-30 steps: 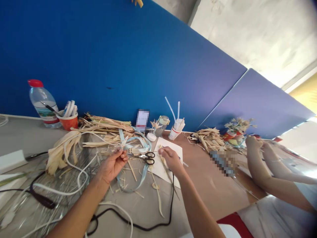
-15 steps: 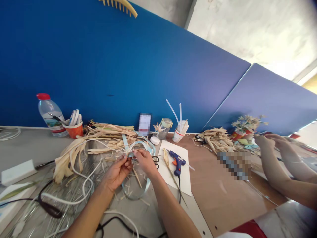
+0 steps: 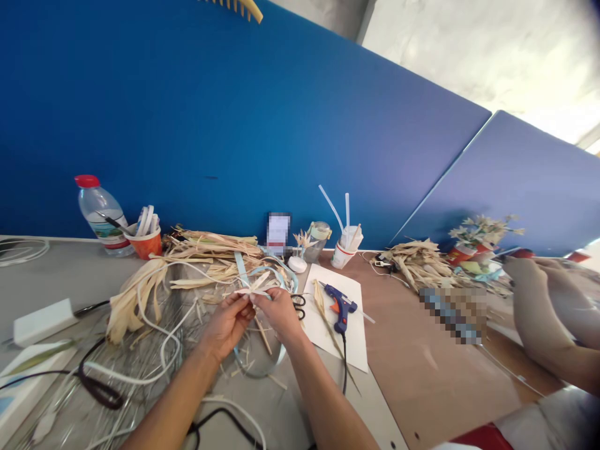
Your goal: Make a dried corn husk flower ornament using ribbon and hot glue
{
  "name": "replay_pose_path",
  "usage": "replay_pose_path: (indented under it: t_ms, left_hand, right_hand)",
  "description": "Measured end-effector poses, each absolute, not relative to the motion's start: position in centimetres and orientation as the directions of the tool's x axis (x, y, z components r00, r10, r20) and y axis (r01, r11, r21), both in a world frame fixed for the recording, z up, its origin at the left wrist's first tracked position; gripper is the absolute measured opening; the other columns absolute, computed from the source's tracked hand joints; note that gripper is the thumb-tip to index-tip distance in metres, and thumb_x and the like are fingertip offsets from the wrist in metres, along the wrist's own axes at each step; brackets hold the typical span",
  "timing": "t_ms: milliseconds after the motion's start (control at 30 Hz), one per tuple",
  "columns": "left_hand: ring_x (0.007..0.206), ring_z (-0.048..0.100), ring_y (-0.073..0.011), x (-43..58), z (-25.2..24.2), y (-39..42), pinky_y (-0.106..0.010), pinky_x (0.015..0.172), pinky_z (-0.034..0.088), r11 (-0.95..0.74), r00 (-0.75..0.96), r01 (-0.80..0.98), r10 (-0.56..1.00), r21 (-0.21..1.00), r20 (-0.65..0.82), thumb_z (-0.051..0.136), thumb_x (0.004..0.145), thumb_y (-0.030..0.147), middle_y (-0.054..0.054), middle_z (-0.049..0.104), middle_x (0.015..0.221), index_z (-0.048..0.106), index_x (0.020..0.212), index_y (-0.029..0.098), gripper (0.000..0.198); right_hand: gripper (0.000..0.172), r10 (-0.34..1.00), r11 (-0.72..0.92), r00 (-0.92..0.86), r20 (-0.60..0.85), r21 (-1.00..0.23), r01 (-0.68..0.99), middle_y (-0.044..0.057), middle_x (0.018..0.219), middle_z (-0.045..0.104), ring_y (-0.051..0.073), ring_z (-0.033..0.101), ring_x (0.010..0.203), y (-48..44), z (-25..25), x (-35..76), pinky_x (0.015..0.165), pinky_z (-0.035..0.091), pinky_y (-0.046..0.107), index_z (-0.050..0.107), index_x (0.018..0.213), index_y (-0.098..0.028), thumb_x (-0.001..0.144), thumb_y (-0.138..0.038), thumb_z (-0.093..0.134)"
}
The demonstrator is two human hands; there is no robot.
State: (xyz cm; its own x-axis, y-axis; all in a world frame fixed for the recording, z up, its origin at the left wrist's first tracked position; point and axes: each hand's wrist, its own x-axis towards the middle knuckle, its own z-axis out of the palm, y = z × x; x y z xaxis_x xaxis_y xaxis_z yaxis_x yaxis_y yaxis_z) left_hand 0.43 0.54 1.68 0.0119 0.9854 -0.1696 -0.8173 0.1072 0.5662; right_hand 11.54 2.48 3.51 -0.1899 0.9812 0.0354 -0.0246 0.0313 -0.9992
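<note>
L hand (image 3: 228, 322), R hand (image 3: 280, 312) w/ husk (image 3: 254, 290)

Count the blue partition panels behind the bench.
2: large panel behind the bottle; second panel angled off at right, behind the co-worker's hand. More may lie out of frame.

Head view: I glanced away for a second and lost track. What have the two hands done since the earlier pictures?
The right hand left the blue glue gun, which now lies free on the white sheet, and moved left to join the left hand; both now pinch a small pale husk piece. The left hand kept its hold, and the scissors and water bottle stayed put.
</note>
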Motion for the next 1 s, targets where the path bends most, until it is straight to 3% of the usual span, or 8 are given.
replay_pose_path:
  t_ms: [167,300,467,567,633,767,1000]
  left_hand:
    - [0.054,0.054,-0.008,0.8,1.7,0.6,-0.018,0.054,0.044,0.03,-0.096,-0.723,0.985,0.69,-0.143,0.079,0.057,0.011,-0.001,0.064,0.064,0.067,0.071,0.012,0.019]
    - [0.053,0.052,-0.0079,0.7,1.3,0.8,-0.017,0.052,0.04,-0.088,-0.224,-0.592,0.973,0.801,-0.059,0.077,0.057,0.011,0.002,0.062,0.061,0.065,0.065,0.015,0.015]
    - [0.059,0.054,-0.0113,0.6,1.5,0.5,-0.02,0.056,0.041,-0.179,-0.348,-0.265,0.934,0.947,0.079,0.074,0.063,0.015,0.002,0.062,0.063,0.064,0.07,0.018,0.012]
    - [0.06,0.055,-0.0134,0.8,1.8,0.0,-0.023,0.058,0.042,-0.202,-0.362,-0.141,0.922,0.969,0.139,0.07,0.068,0.022,0.002,0.062,0.065,0.063,0.073,0.018,0.01]
    - [0.061,0.055,-0.0143,1.0,1.9,-0.2,-0.025,0.059,0.043,-0.225,-0.371,-0.112,0.913,0.968,0.17,0.068,0.07,0.024,0.002,0.061,0.066,0.062,0.074,0.018,0.009]
    - [0.059,0.054,-0.0133,1.1,1.8,-0.4,-0.025,0.059,0.042,-0.234,-0.35,-0.224,0.925,0.946,0.146,0.068,0.068,0.024,0.002,0.06,0.064,0.064,0.076,0.018,0.011]
    - [0.057,0.053,-0.0099,0.9,1.6,0.3,-0.022,0.057,0.041,-0.155,-0.246,-0.597,0.969,0.787,0.004,0.072,0.064,0.027,-0.001,0.063,0.066,0.07,0.074,0.014,0.017]
  right_hand:
    - [0.012,0.989,0.104,-0.107,0.098,-0.993,0.055,0.001,0.065,0.066,0.018,0.06,0.068,2.0,3.9,11.4,0.07,0.046,0.03,0.067,0.066,-0.017,0.069,-0.024,0.058]
    - [0.012,0.99,0.122,-0.076,0.119,-0.992,0.038,0.001,0.066,0.065,0.018,0.057,0.067,1.7,3.6,10.9,0.067,0.044,0.028,0.066,0.066,-0.017,0.069,-0.022,0.056]
    - [0.012,0.999,0.031,-0.036,0.04,-0.973,-0.229,0.0,0.064,0.062,0.014,0.05,0.059,1.4,2.6,9.8,0.059,0.039,0.025,0.065,0.071,-0.016,0.065,-0.026,0.063]
    - [0.012,0.998,-0.059,-0.004,-0.062,-0.923,-0.379,-0.005,0.051,0.05,0.008,0.035,0.047,1.1,2.5,9.2,0.049,0.029,0.023,0.059,0.062,-0.016,0.062,-0.027,0.066]
    - [0.016,0.996,-0.075,0.004,-0.086,-0.892,-0.446,-0.006,0.048,0.044,0.007,0.032,0.046,0.9,2.7,8.9,0.048,0.027,0.023,0.054,0.056,-0.017,0.061,-0.025,0.066]
    - [0.021,0.997,-0.067,-0.004,-0.075,-0.867,-0.493,-0.007,0.047,0.039,0.008,0.032,0.047,0.9,3.2,9.0,0.048,0.026,0.023,0.047,0.05,-0.019,0.06,-0.025,0.064]
    - [0.021,0.997,0.0,-0.067,0.024,-0.942,-0.335,-0.006,0.046,0.038,0.009,0.032,0.048,2.1,3.7,11.0,0.05,0.026,0.024,0.047,0.049,-0.019,0.063,-0.028,0.061]
